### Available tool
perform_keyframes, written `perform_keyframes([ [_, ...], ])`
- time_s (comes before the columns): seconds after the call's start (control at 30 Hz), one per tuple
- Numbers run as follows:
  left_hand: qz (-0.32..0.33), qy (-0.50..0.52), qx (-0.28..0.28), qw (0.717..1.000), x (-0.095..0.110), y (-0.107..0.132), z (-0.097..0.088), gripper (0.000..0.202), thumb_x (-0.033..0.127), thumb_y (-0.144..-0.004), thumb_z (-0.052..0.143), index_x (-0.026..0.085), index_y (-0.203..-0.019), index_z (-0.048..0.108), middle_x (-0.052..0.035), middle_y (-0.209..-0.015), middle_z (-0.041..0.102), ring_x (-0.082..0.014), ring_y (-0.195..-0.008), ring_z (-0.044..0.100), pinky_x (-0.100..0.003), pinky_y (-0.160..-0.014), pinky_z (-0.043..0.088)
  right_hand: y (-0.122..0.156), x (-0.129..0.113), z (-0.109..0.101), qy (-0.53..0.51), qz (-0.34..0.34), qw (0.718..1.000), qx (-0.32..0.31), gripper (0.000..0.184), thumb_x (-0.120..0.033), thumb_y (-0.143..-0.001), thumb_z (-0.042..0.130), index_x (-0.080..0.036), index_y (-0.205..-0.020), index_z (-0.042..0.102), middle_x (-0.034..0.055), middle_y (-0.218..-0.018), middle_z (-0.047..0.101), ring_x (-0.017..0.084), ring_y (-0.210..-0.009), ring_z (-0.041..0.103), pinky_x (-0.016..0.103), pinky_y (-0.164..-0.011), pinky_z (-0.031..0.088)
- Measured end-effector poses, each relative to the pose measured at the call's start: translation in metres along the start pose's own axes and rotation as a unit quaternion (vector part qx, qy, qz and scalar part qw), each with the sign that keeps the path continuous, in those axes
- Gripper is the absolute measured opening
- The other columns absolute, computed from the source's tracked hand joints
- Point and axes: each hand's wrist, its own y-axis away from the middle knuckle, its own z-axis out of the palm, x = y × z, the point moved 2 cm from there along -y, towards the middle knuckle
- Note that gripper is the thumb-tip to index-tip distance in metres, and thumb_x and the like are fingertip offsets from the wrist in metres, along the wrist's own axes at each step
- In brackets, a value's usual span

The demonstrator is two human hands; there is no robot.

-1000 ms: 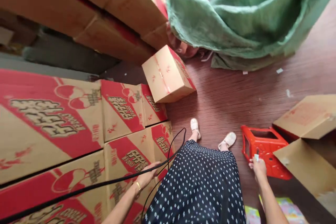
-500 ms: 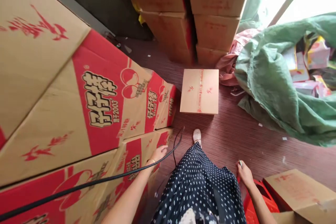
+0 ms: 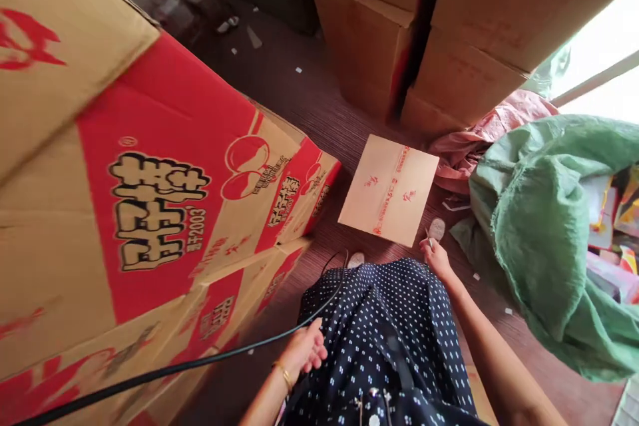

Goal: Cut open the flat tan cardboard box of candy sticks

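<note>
A closed cardboard box (image 3: 388, 196), taped along its top, stands on the floor in front of me. My right hand (image 3: 436, 259) is near the box's front right corner, closed around a small thin metal tool (image 3: 430, 238); its exact kind is too small to make out. My left hand (image 3: 304, 347) hangs by the patterned skirt (image 3: 364, 319), fingers loosely bent and holding nothing visible. A black cable (image 3: 200, 361) crosses the view close to that hand.
Large red-and-tan cartons (image 3: 164, 213) are stacked along the left. More brown cartons (image 3: 372, 46) stand at the back. A green sack (image 3: 534, 213) with colourful packets sits at the right, beside a pink sack (image 3: 499, 126). Paper scraps dot the dark floor (image 3: 309, 106).
I have stepped closer to the taped box and the view has turned. My right hand has come forward beside the box; my left hand has moved away from the stacked cartons towards the skirt.
</note>
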Motion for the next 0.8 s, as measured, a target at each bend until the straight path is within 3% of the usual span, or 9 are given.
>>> perform_keyframes([
  [0.07,0.027,0.124,-0.051,0.991,0.022,0.0,0.048,0.056,0.07,-0.076,0.064,0.015,-0.087,0.064,-0.0073,-0.073,0.07,-0.0159,-0.054,0.061,-0.026,-0.052,0.043,-0.058,-0.01,-0.016,0.053,-0.019,0.998,0.004,0.021,-0.025,-0.09,0.042,-0.022,-0.087,0.062,0.0046,-0.087,0.072,0.019,-0.082,0.066,0.029,-0.081,0.053],
  [0.17,0.04,0.193,-0.07,0.978,0.08,-0.023,0.131,0.053,0.052,-0.082,0.066,0.015,-0.12,0.065,-0.0107,-0.097,0.075,-0.0188,-0.074,0.071,-0.03,-0.068,0.056,-0.164,-0.026,-0.038,0.124,-0.043,0.991,-0.002,0.022,-0.025,-0.093,0.042,-0.019,-0.088,0.063,0.0106,-0.093,0.072,0.021,-0.089,0.066,0.034,-0.091,0.052],
  [0.27,0.117,0.074,0.009,0.99,0.172,-0.072,0.194,0.034,0.023,-0.089,0.058,0.015,-0.12,0.069,-0.0145,-0.119,0.074,-0.0219,-0.107,0.072,-0.035,-0.1,0.056,-0.273,-0.039,-0.059,0.166,-0.073,0.983,-0.008,0.026,-0.022,-0.094,0.041,-0.015,-0.096,0.066,0.0193,-0.109,0.071,0.026,-0.103,0.065,0.04,-0.102,0.049],
  [0.33,0.209,-0.043,0.086,0.973,0.246,-0.113,0.212,0.042,0.013,-0.091,0.055,0.014,-0.131,0.068,-0.0183,-0.137,0.066,-0.0256,-0.133,0.06,-0.039,-0.12,0.043,-0.34,-0.045,-0.07,0.2,-0.123,0.972,0.01,0.033,-0.018,-0.093,0.041,-0.01,-0.113,0.066,0.0234,-0.126,0.067,0.029,-0.118,0.062,0.043,-0.11,0.046],
  [0.43,0.252,-0.127,0.193,0.94,0.343,-0.179,0.207,0.059,0.016,-0.094,0.056,0.013,-0.152,0.053,-0.0237,-0.159,0.045,-0.034,-0.155,0.035,-0.048,-0.129,0.029,-0.419,-0.043,-0.072,0.257,-0.188,0.948,0.025,0.044,-0.017,-0.094,0.042,-0.003,-0.132,0.059,0.0263,-0.144,0.057,0.032,-0.135,0.053,0.048,-0.118,0.04],
  [0.53,0.223,-0.116,0.298,0.921,0.401,-0.235,0.178,0.067,0.025,-0.095,0.059,0.023,-0.16,0.042,-0.0212,-0.172,0.019,-0.0411,-0.16,0.019,-0.06,-0.128,0.023,-0.466,-0.03,-0.06,0.3,-0.188,0.935,0.017,0.044,-0.023,-0.098,0.043,-0.007,-0.136,0.057,0.0239,-0.14,0.061,0.034,-0.13,0.057,0.055,-0.115,0.041],
  [0.63,0.199,-0.135,0.346,0.907,0.414,-0.268,0.148,0.073,0.038,-0.096,0.061,0.028,-0.163,0.034,-0.0199,-0.175,0.007,-0.0449,-0.161,0.008,-0.066,-0.127,0.018,-0.478,-0.02,-0.047,0.313,-0.219,0.923,0.054,0.039,-0.03,-0.102,0.042,-0.01,-0.13,0.06,0.0212,-0.127,0.065,0.033,-0.117,0.061,0.056,-0.108,0.045],
  [0.8,0.218,-0.224,0.292,0.904,0.389,-0.274,0.126,0.079,0.043,-0.094,0.064,0.036,-0.164,0.029,-0.0173,-0.176,-0.001,-0.0442,-0.161,0.0,-0.068,-0.125,0.02,-0.449,-0.005,-0.041,0.314,-0.22,0.918,0.105,0.041,-0.028,-0.102,0.034,-0.006,-0.12,0.063,0.0235,-0.118,0.062,0.032,-0.109,0.058,0.05,-0.1,0.048],
])
